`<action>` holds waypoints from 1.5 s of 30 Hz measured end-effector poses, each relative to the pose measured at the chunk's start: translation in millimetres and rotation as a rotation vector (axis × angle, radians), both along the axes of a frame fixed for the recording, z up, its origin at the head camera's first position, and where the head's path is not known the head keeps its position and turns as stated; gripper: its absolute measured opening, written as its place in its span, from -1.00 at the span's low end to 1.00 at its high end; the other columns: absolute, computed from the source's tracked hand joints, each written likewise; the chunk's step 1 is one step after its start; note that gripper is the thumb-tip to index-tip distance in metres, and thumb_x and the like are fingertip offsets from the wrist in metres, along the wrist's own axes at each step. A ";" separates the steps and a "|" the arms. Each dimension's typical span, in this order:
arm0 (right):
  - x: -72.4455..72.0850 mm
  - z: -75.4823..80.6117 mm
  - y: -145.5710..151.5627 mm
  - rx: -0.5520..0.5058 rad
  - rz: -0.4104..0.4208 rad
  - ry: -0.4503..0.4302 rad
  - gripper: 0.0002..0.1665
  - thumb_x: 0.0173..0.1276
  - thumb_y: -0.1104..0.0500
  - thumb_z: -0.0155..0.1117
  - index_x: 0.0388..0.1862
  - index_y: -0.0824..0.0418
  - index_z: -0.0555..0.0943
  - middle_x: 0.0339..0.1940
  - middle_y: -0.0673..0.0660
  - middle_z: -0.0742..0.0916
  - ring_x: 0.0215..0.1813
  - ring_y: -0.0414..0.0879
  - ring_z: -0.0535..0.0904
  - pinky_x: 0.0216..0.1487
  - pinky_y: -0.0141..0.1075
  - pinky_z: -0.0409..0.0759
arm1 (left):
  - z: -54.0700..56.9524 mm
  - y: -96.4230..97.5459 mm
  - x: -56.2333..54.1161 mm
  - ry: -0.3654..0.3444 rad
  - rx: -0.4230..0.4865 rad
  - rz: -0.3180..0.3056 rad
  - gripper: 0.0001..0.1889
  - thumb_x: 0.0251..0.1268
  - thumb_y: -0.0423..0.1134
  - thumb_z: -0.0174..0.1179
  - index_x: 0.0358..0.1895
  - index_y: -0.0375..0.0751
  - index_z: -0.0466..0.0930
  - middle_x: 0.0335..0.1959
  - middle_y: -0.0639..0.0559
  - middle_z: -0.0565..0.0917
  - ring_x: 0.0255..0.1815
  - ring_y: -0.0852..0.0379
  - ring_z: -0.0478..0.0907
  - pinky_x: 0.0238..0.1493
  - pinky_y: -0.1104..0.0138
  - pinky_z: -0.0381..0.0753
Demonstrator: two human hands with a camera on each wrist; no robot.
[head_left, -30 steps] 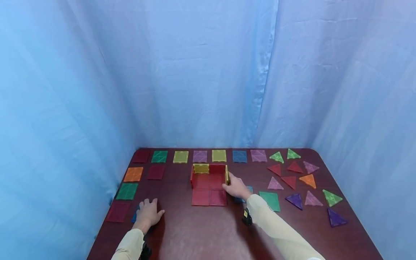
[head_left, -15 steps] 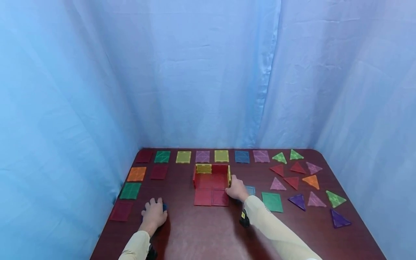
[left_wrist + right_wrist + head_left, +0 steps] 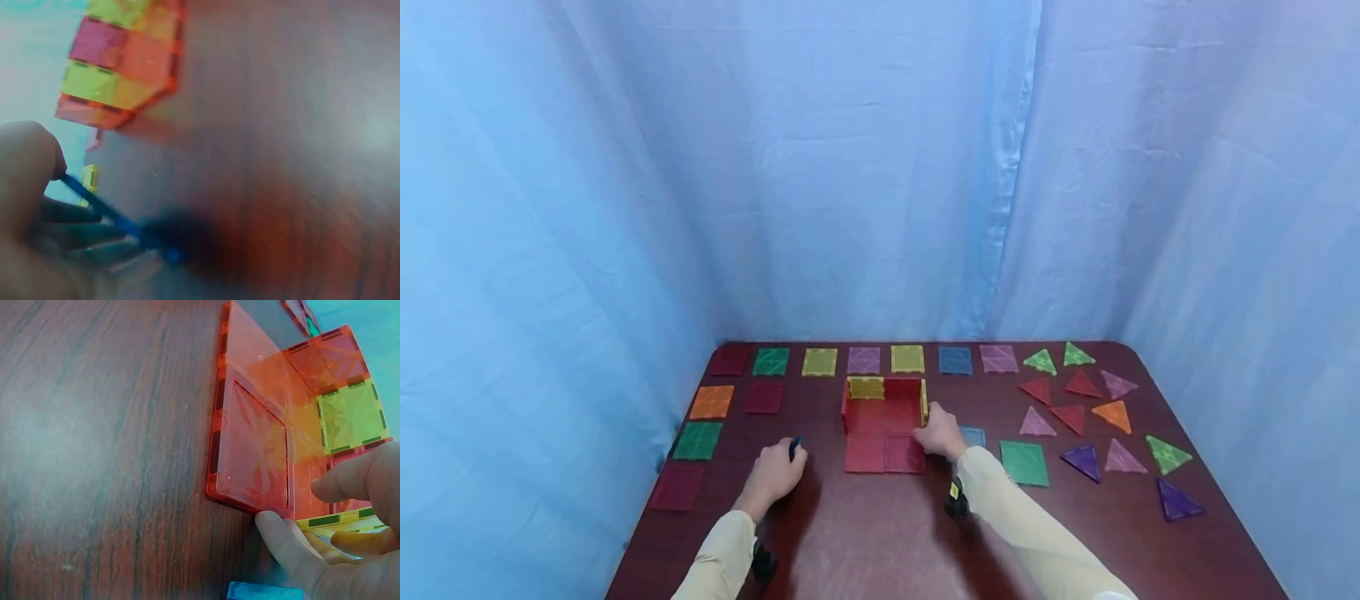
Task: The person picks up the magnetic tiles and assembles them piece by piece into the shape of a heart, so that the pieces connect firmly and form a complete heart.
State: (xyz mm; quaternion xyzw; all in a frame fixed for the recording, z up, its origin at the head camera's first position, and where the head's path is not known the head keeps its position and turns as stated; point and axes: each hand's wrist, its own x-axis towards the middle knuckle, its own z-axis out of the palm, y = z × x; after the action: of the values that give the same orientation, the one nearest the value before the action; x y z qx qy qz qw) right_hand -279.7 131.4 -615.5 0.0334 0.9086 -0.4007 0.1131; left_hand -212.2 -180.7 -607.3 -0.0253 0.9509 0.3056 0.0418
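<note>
My left hand pinches a blue magnetic tile, held nearly edge-on over the left part of the table. In the left wrist view that blue tile is blurred, its edge running out from the thumb. At centre stands a structure of magnetic tiles: a flat red base with low upright walls on its left, back and right. My right hand grips the upright yellow tile at the right wall. In the right wrist view its fingers lie on both sides of that yellow tile, one touching the base's corner.
Loose square tiles lie along the back and left, including an orange one. A green square and a blue tile lie beside my right forearm. Several triangles, one purple, spread over the right side. Blue curtains surround the table.
My left hand has picked up the blue tile from the left side of the table and carried it rightward and forward. The right hand stays at the yellow wall tile.
</note>
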 end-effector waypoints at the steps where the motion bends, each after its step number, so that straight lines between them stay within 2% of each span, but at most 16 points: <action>1: -1.0 -0.3 -0.7 -0.033 -0.007 -0.007 -0.43 0.33 0.25 0.33 0.22 0.48 0.38 -0.15 0.36 0.67 -0.49 -0.05 0.64 -0.43 -0.19 0.69 | 1.4 0.1 -2.8 -0.020 0.039 0.003 -0.63 0.47 -0.17 -0.03 0.02 -0.42 0.58 -0.25 -0.21 0.68 -0.25 -0.08 0.62 -0.17 0.02 0.61; 4: -3.5 -1.9 -2.1 -0.124 -0.014 -0.024 -0.35 0.35 0.22 0.34 0.33 0.45 0.36 -0.04 0.38 0.67 -0.39 -0.05 0.67 -0.39 -0.19 0.72 | 3.2 1.0 -10.7 -0.073 0.113 0.017 -0.55 0.49 -0.15 -0.08 0.19 -0.42 0.54 -0.10 -0.26 0.69 -0.11 -0.10 0.61 -0.04 0.02 0.60; 9: -7.0 -7.5 -2.8 -0.259 -0.017 -0.056 -0.24 0.39 0.19 0.34 0.48 0.38 0.28 0.17 0.40 0.63 0.06 0.13 0.65 -0.06 -0.06 0.73 | 3.2 6.3 -23.1 -0.098 0.168 0.045 -0.46 0.52 -0.13 -0.14 0.36 -0.42 0.45 0.24 -0.37 0.59 0.20 -0.23 0.58 0.22 -0.12 0.54; 12: -8.9 -11.9 -3.0 -0.283 -0.035 -0.052 -0.21 0.41 0.18 0.33 0.51 0.35 0.26 0.26 0.40 0.60 0.22 0.21 0.59 0.14 0.05 0.66 | 3.5 12.4 -29.6 -0.112 0.214 0.054 -0.45 0.53 -0.11 -0.15 0.38 -0.40 0.43 0.24 -0.35 0.59 0.16 -0.18 0.58 0.23 -0.11 0.53; 15: -10.0 -14.0 -3.6 -0.284 -0.036 -0.051 -0.21 0.41 0.15 0.33 0.52 0.33 0.27 0.30 0.38 0.58 0.29 0.25 0.54 0.26 0.14 0.56 | 2.8 19.4 -34.9 -0.125 0.250 0.041 -0.45 0.53 -0.11 -0.14 0.39 -0.40 0.42 0.18 -0.31 0.62 0.02 -0.09 0.58 0.15 -0.04 0.57; 19: -10.6 -14.4 -5.1 -0.280 -0.020 -0.054 -0.22 0.41 0.13 0.33 0.51 0.34 0.29 0.31 0.37 0.58 0.32 0.25 0.52 0.32 0.17 0.49 | 2.1 28.8 -39.6 -0.156 0.306 0.037 -0.45 0.54 -0.10 -0.14 0.41 -0.38 0.41 0.16 -0.30 0.62 -0.09 -0.01 0.58 0.00 0.06 0.63; 23: -10.9 -14.8 -6.1 -0.280 -0.024 -0.052 -0.23 0.40 0.14 0.32 0.51 0.34 0.31 0.30 0.36 0.59 0.32 0.23 0.52 0.32 0.15 0.50 | 1.4 38.1 -42.7 -0.174 0.362 0.046 -0.46 0.55 -0.09 -0.15 0.40 -0.35 0.43 0.15 -0.29 0.63 -0.06 -0.03 0.64 -0.04 0.07 0.69; 29: -10.4 -18.2 -6.3 -0.269 -0.015 -0.042 -0.24 0.40 0.15 0.32 0.50 0.35 0.31 0.29 0.36 0.60 0.31 0.24 0.53 0.31 0.14 0.50 | 3.2 49.2 -44.9 -0.152 0.313 0.038 -0.43 0.56 -0.07 -0.16 0.43 -0.37 0.39 0.27 -0.33 0.58 0.21 -0.17 0.58 0.23 -0.07 0.57; 32: -10.8 -20.5 -6.2 -0.264 -0.021 -0.036 -0.24 0.40 0.14 0.33 0.50 0.34 0.32 0.27 0.35 0.61 0.30 0.22 0.54 0.31 0.13 0.51 | 5.1 51.9 -45.0 -0.155 0.317 0.047 -0.42 0.58 -0.07 -0.18 0.47 -0.38 0.34 0.35 -0.35 0.52 0.31 -0.22 0.52 0.30 -0.12 0.51; 38: -11.0 -20.4 -6.4 -0.252 -0.015 -0.037 -0.24 0.41 0.12 0.31 0.51 0.31 0.32 0.27 0.33 0.62 0.28 0.20 0.55 0.30 0.13 0.51 | 4.7 51.5 -46.4 -0.181 0.329 0.045 -0.42 0.63 -0.05 -0.23 0.50 -0.36 0.30 0.41 -0.33 0.46 0.42 -0.26 0.42 0.38 -0.14 0.42; 45: -10.2 -19.8 -7.4 -0.269 -0.042 -0.036 -0.20 0.42 0.09 0.32 0.55 0.28 0.27 0.33 0.32 0.59 0.31 0.21 0.54 0.35 0.16 0.48 | 2.9 55.2 -50.7 -0.158 0.355 0.019 -0.43 0.65 -0.08 -0.26 0.49 -0.38 0.30 0.41 -0.33 0.46 0.44 -0.26 0.39 0.42 -0.13 0.38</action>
State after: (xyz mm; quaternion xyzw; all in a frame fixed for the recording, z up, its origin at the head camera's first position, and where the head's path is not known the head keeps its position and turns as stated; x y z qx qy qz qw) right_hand -289.9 124.0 -635.3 0.0441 0.8436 -0.5206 0.1242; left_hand -263.0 -125.4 -604.3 -0.0503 0.8756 0.4659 0.1173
